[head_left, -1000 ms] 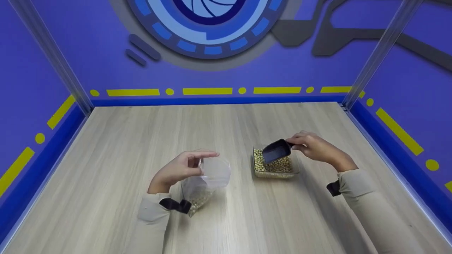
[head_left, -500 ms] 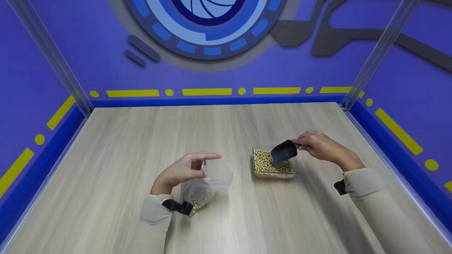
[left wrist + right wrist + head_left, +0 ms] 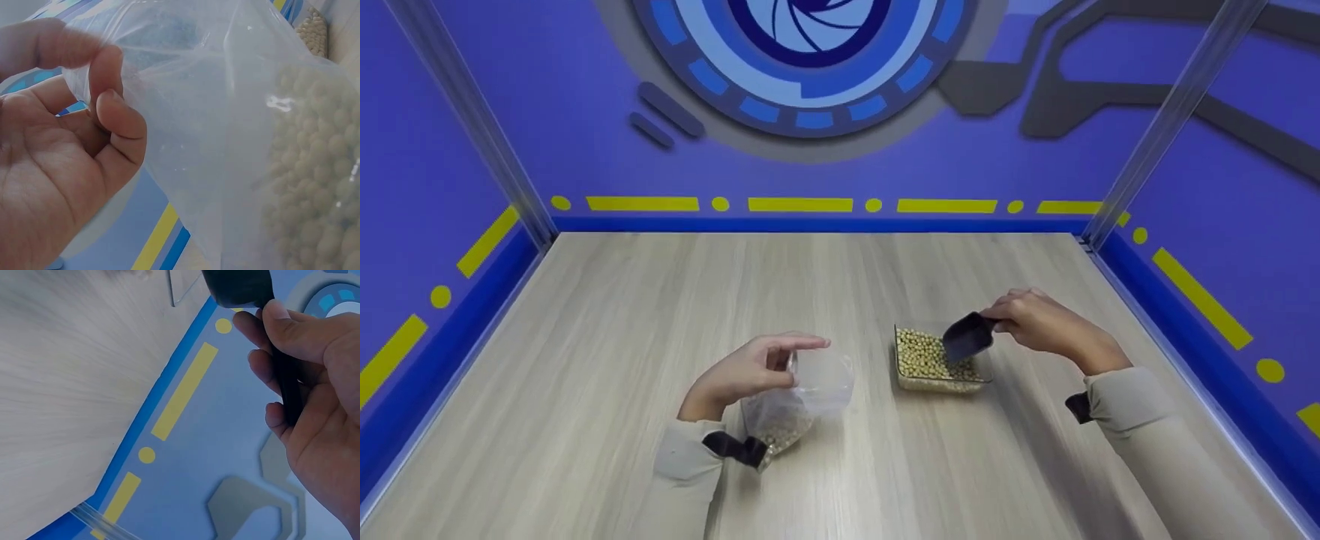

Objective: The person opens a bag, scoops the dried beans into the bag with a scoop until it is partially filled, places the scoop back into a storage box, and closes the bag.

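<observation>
On my feed, far L: left hand (image 3: pixel 741 373) has its fingers pinching the rim of a clear plastic bag (image 3: pixel 826 391), w/ a finger out straight by the open mouth. Bag hangs tilted; can't tell if its bottom corner touches the tabletop (image 3: pixel 660 289). A batch of what I'd call bagged soybeans (image 3: pixel 318 169) sits in the lower part; upper part has none that I can see.

Next, R of the bag & well apart from it: glass box (image 3: pixel 941 387) on the tabletop, w/ plenty of loose soybeans (image 3: pixel 916 356) in it. Black scoop (image 3: pixel 967 339) is tilted at the box's R side, mouth down by the beans; no load visible inside, tho the lip is too small to be sure abt.

Far R: right hand (image 3: pixel 1039 324) has its fingers wrapped round the scoop handle, nothing else in the grip.

Progress, my est.: partway. Bag's got a decent share, most of the box supply looks unmoved, & this scoopful isn't in the bag yet. Bag's not closed either.
</observation>
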Demonstrator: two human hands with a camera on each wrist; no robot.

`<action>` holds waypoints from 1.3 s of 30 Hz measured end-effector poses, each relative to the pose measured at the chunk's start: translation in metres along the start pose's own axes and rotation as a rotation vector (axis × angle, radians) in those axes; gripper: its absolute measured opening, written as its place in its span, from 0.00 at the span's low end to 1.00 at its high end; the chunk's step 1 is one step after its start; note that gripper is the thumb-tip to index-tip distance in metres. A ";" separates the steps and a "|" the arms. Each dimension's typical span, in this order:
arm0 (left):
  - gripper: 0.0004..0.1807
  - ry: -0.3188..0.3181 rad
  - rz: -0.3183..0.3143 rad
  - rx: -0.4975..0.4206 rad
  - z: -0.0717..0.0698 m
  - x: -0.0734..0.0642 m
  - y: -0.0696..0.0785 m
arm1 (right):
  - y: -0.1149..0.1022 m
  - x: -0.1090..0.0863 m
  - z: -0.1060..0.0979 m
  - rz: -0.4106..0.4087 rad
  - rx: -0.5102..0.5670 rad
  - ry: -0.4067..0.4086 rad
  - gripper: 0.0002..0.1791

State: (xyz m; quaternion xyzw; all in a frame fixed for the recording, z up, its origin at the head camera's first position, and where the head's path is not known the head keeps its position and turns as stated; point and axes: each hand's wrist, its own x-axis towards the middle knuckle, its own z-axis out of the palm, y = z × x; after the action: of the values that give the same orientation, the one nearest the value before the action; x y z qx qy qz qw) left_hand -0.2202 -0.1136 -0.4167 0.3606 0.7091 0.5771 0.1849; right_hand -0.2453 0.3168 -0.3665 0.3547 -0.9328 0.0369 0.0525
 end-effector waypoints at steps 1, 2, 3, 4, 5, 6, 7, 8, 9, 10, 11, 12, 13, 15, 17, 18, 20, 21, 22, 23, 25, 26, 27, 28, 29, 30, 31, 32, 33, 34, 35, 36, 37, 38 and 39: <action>0.32 0.000 -0.003 -0.001 0.000 0.000 0.001 | -0.001 0.000 -0.001 0.002 -0.012 -0.003 0.15; 0.32 0.000 -0.004 -0.002 0.000 0.000 0.001 | -0.002 0.001 -0.002 0.002 -0.025 -0.006 0.15; 0.32 0.000 -0.004 -0.003 0.000 0.000 0.002 | -0.003 0.001 -0.003 0.002 -0.041 -0.009 0.14; 0.32 -0.001 -0.003 -0.008 0.001 0.000 0.002 | -0.004 0.001 -0.004 0.003 -0.060 -0.013 0.14; 0.32 -0.002 -0.005 -0.011 0.001 0.000 0.002 | -0.005 0.001 -0.005 0.003 -0.079 -0.017 0.13; 0.32 -0.003 -0.005 -0.012 0.001 0.000 0.002 | -0.007 0.002 -0.006 0.003 -0.098 -0.022 0.13; 0.32 -0.004 -0.008 -0.011 0.001 0.000 0.002 | -0.008 0.002 -0.007 0.004 -0.115 -0.028 0.12; 0.32 -0.004 -0.011 -0.006 0.001 0.000 0.002 | -0.010 0.002 -0.008 0.006 -0.133 -0.034 0.12; 0.32 -0.004 -0.015 -0.001 0.002 0.000 0.002 | -0.011 0.002 -0.009 0.009 -0.150 -0.040 0.12; 0.32 -0.004 -0.018 0.004 0.002 0.000 0.002 | -0.013 0.002 -0.009 0.012 -0.167 -0.045 0.12; 0.32 -0.002 -0.022 0.011 0.002 0.000 0.002 | -0.014 0.002 -0.010 0.013 -0.183 -0.048 0.11; 0.32 -0.004 -0.024 0.014 0.002 0.000 0.002 | -0.016 0.003 -0.011 0.012 -0.201 -0.050 0.11; 0.32 -0.006 -0.026 0.015 0.002 0.000 0.002 | -0.017 0.003 -0.011 0.013 -0.221 -0.055 0.11; 0.31 -0.013 -0.023 0.008 0.002 0.001 0.003 | -0.020 0.005 -0.012 0.013 -0.257 -0.066 0.10; 0.31 -0.021 -0.021 -0.009 0.002 0.001 0.003 | -0.022 0.007 -0.012 0.009 -0.295 -0.074 0.09; 0.31 -0.023 -0.024 -0.015 0.002 0.001 0.003 | -0.023 0.008 -0.012 0.008 -0.314 -0.079 0.09; 0.32 -0.017 -0.035 -0.019 0.003 0.001 0.003 | -0.024 0.009 -0.011 0.007 -0.347 -0.080 0.09; 0.32 -0.014 -0.041 -0.016 0.004 0.001 0.002 | -0.025 0.010 -0.010 0.007 -0.364 -0.077 0.09; 0.32 -0.012 -0.045 -0.012 0.004 0.001 0.002 | -0.026 0.011 -0.010 0.009 -0.379 -0.075 0.09; 0.32 -0.009 -0.049 -0.004 0.004 0.001 0.002 | -0.027 0.011 -0.009 0.011 -0.393 -0.072 0.09; 0.31 -0.008 -0.049 0.004 0.005 0.001 0.002 | -0.029 0.012 -0.008 0.009 -0.417 -0.059 0.09; 0.31 -0.008 -0.048 0.008 0.005 0.001 0.002 | -0.031 0.012 -0.008 0.010 -0.426 -0.052 0.09; 0.31 -0.009 -0.048 0.010 0.005 0.001 0.002 | -0.032 0.013 -0.007 0.008 -0.435 -0.045 0.09; 0.31 -0.010 -0.051 0.011 0.004 0.001 0.002 | -0.033 0.013 -0.007 0.007 -0.444 -0.038 0.09; 0.31 -0.012 -0.054 0.008 0.004 0.000 0.002 | -0.035 0.014 -0.007 0.003 -0.453 -0.031 0.09; 0.31 -0.013 -0.056 0.004 0.004 0.000 0.003 | -0.036 0.015 -0.007 0.002 -0.463 -0.026 0.08; 0.31 -0.015 -0.059 0.002 0.004 0.000 0.003 | -0.037 0.015 -0.006 0.002 -0.473 -0.026 0.08; 0.31 -0.016 -0.063 -0.001 0.004 0.000 0.003 | -0.038 0.016 -0.006 0.003 -0.484 -0.026 0.08; 0.31 -0.017 -0.066 -0.005 0.004 0.000 0.003 | -0.039 0.017 -0.006 0.002 -0.494 -0.026 0.07; 0.31 -0.018 -0.067 -0.009 0.004 0.000 0.003 | -0.039 0.017 -0.006 0.004 -0.503 -0.031 0.07; 0.31 -0.018 -0.067 -0.010 0.004 0.000 0.003 | -0.040 0.018 -0.006 0.006 -0.510 -0.035 0.07; 0.31 -0.019 -0.067 -0.008 0.004 0.000 0.003 | -0.040 0.020 -0.006 0.009 -0.516 -0.041 0.07; 0.32 -0.019 -0.067 -0.004 0.004 0.000 0.003 | -0.041 0.021 -0.006 0.013 -0.521 -0.047 0.07; 0.32 -0.019 -0.066 -0.002 0.004 0.001 0.003 | -0.041 0.022 -0.006 0.018 -0.524 -0.056 0.07; 0.32 -0.019 -0.066 0.000 0.004 0.001 0.002 | -0.041 0.023 -0.006 0.025 -0.526 -0.067 0.07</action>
State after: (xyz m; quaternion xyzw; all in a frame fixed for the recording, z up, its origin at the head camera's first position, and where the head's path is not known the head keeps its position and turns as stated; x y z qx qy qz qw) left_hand -0.2174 -0.1102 -0.4152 0.3427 0.7187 0.5672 0.2107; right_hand -0.2345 0.2718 -0.3569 0.3185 -0.9158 -0.2178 0.1115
